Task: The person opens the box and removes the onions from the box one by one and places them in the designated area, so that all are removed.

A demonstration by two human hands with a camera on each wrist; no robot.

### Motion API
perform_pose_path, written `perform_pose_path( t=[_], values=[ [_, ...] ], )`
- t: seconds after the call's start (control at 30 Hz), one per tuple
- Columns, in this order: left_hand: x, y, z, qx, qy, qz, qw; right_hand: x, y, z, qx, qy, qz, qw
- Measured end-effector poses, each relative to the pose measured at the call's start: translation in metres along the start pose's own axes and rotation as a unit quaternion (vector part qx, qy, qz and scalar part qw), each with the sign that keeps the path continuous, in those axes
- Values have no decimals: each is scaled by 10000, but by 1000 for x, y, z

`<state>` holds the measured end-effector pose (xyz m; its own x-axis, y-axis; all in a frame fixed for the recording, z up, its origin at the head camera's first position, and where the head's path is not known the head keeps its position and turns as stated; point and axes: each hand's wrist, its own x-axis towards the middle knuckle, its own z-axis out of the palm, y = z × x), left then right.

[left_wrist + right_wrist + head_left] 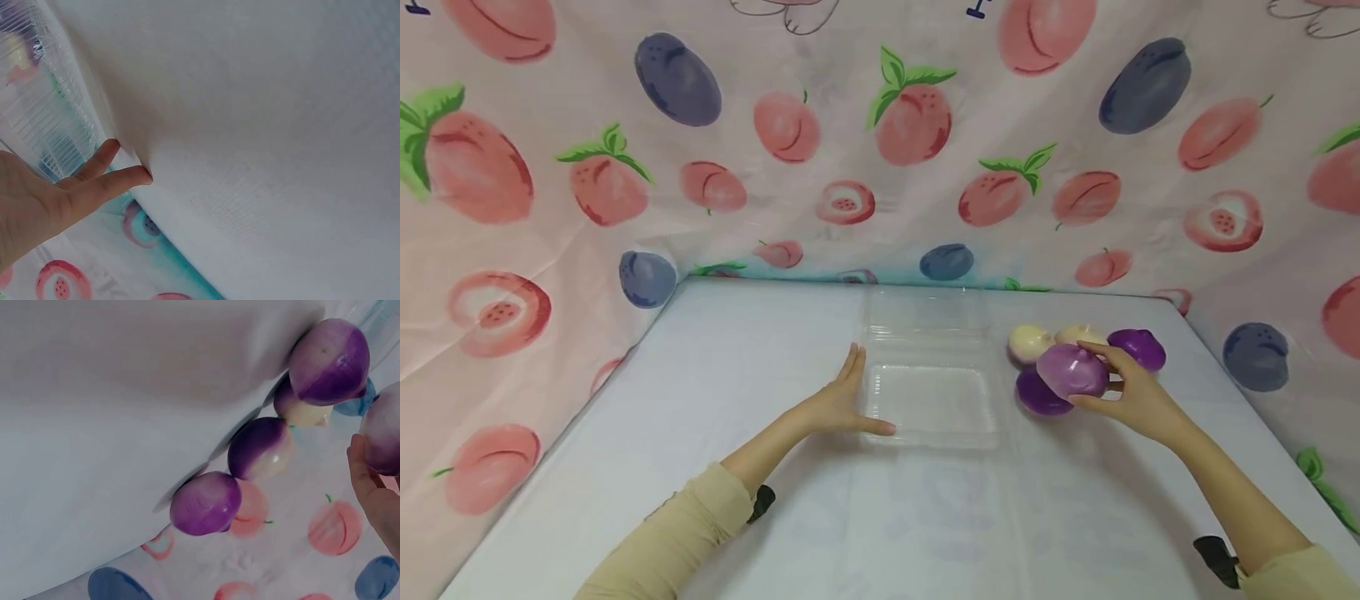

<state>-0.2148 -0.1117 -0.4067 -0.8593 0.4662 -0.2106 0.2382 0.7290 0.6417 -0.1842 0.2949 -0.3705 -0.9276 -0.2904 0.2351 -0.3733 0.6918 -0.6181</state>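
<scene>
My right hand point(1138, 398) grips a purple onion point(1072, 372) between thumb and fingers, held up over the other onions. In the right wrist view this held onion point(384, 428) is partly cut off at the right edge. A dark purple onion point(1042, 395) lies just below it on the table. Two pale, yellowish onions point(1028, 343) sit behind, and another purple onion point(1138, 350) lies farther right. A clear plastic box point(932, 404) stands with its lid folded back. At the box's left side is my left hand point(842, 404), fingers straight and thumb spread along the front corner.
The white table point(760, 350) meets a fruit-printed cloth point(842, 125) hung at the back and both sides. The transparent lid point(925, 312) lies behind the box, toward the back edge. The onions are grouped right of the box.
</scene>
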Motion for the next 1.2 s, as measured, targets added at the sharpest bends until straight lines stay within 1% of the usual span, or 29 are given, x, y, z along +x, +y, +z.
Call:
perform_pose_path(
  t=[0.1, 0.27, 0.53, 0.63, 0.8, 0.97, 1.2],
  values=[
    [0, 1, 0, -1, 10, -6, 10000, -2, 6, -5, -81, -1, 159, 9998],
    [1, 2, 0, 10, 34, 34, 10000, -4, 13, -12, -137, -114, 576, 9982],
    [0, 3, -1, -20, 21, -22, 10000, -2, 27, -17, -368, -58, 694, 9969],
    [0, 3, 0, -30, 17, -2, 10000, -2, 31, -19, -410, -160, 872, 9952],
    [1, 2, 0, 36, 44, -1, 10000, -2, 37, -19, -631, -383, 1160, 9905],
    [1, 1, 0, 22, 59, 47, 10000, -2, 45, -20, -760, -440, 1174, 9892],
    [2, 0, 1, 31, 62, 76, 9999, -2, 58, -15, -841, -430, 987, 9906]
  ],
)
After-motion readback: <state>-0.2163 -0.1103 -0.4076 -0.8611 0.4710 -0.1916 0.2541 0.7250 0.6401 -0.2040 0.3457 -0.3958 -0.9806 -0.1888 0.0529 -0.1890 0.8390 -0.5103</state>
